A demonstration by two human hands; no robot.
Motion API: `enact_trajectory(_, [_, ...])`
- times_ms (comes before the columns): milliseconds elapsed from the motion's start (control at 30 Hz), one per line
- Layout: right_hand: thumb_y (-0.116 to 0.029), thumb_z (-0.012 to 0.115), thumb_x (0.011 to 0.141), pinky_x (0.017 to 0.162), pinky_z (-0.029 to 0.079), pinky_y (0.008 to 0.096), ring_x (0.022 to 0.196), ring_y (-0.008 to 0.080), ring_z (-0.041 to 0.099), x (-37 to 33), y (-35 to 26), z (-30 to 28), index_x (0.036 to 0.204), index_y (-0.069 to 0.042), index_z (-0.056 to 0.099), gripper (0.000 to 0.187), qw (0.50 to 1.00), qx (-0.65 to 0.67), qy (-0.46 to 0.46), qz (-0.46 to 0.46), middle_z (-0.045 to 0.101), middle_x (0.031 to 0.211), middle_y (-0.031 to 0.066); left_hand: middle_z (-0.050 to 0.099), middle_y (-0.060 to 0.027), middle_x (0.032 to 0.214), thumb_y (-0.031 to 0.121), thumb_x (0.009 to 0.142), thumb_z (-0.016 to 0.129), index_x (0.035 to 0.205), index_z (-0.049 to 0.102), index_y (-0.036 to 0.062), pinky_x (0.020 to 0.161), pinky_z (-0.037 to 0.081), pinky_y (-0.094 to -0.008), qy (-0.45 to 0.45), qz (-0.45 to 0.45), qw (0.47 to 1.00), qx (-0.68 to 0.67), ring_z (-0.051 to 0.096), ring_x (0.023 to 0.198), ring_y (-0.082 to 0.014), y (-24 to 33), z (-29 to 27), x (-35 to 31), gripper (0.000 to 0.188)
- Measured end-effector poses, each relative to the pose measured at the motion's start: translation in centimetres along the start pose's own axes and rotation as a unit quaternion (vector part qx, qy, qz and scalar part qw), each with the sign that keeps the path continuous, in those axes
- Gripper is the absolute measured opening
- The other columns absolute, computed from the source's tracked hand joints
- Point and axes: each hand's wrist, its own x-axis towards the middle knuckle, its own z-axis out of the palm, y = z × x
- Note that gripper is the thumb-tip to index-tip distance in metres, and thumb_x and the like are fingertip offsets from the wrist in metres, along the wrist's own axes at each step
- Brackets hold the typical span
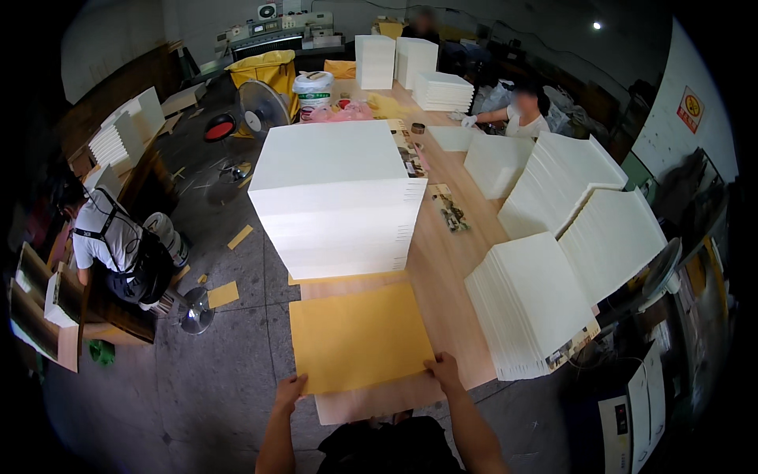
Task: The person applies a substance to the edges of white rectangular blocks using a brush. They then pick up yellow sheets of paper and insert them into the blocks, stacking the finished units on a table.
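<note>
Head view looks down a long pale wooden worktable [466, 261] where a large yellow-brown paper sheet [359, 338] lies flat at the near end. Left hand [289, 391] grips the sheet's near left corner, fingers closed over the edge; right hand [444, 370] pinches the near right corner the same way. Just beyond the sheet's far edge stands a tall square stack of white paper [335, 197], its base touching that edge. Fanned piles of white sheets [568, 261] lean along the right side of the table. On the far right a seated person in a white glove [527, 110] works beside smaller white stacks [442, 91]. On the left, down on the grey floor, another person in a white shirt [106, 237] bends over a low bench, near a standing fan [262, 107]
</note>
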Motion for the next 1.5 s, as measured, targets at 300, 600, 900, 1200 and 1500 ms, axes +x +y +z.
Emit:
enact_trajectory(300, [-0.018,0.076,0.072,0.075,0.054,0.0405,0.086,0.0324,0.069,-0.8,1.0,1.4,0.1,0.002,0.06,0.038,0.971,-0.197,0.104,-0.091,0.069,0.091,0.0193,0.069,-0.014,0.095,0.024,0.09,0.07,0.112,0.065,-0.0064,0.063,0.059,-0.0279,-0.028,0.034,0.999,-0.013,0.069,0.079,-0.0186,0.9,0.8,-0.8,0.038])
enact_trajectory(600, [-0.021,0.071,0.076,0.081,0.053,0.0434,0.092,0.0347,0.068,-1.6,0.9,1.1,0.109,-0.001,0.057,0.041,0.965,-0.228,0.109,-0.066,0.07,0.095,0.0179,0.068,-0.0148,0.1,0.024,0.089,0.07,0.115,0.061,-0.0068,0.061,0.059,-0.0291,-0.015,0.034,0.999,-0.001,0.069,0.078,-0.0201,0.1,1.0,0.2,0.042])
enact_trajectory(900, [-0.026,0.07,0.087,0.069,0.056,0.0365,0.077,0.0253,0.071,-12.4,3.8,-4.8,0.106,-0.002,0.065,0.031,0.967,-0.036,0.247,-0.046,0.07,0.089,0.0163,0.066,-0.0124,0.105,0.017,0.088,0.072,0.114,0.06,-0.0026,0.081,0.054,-0.0348,0.158,0.343,0.909,0.178,0.065,0.097,-0.0248,5.8,3.8,1.0,0.035])
enact_trajectory(1200, [-0.025,0.069,0.086,0.073,0.054,0.0375,0.081,0.029,0.071,-20.4,12.4,-13.9,0.097,-0.002,0.068,0.026,0.933,0.022,0.353,0.068,0.072,0.09,0.0162,0.06,-0.0116,0.126,0.029,0.073,0.081,0.123,0.063,0.0121,0.113,0.031,-0.0523,-0.37,0.798,0.309,0.363,0.044,0.134,-0.0304,23.5,41.5,-24.8,0.056])
enact_trajectory(1500, [-0.032,0.068,0.088,0.077,0.054,0.0377,0.086,0.0287,0.07,-19.0,11.9,-19.7,0.102,-0.003,0.069,0.032,0.947,0.043,0.32,0.007,0.072,0.095,0.0157,0.066,-0.0004,0.114,0.038,0.077,0.07,0.099,0.072,0.015,0.121,0.017,-0.0555,-0.372,0.737,-0.245,0.509,0.049,0.127,-0.0232,22.6,55.8,-27.8,0.032])
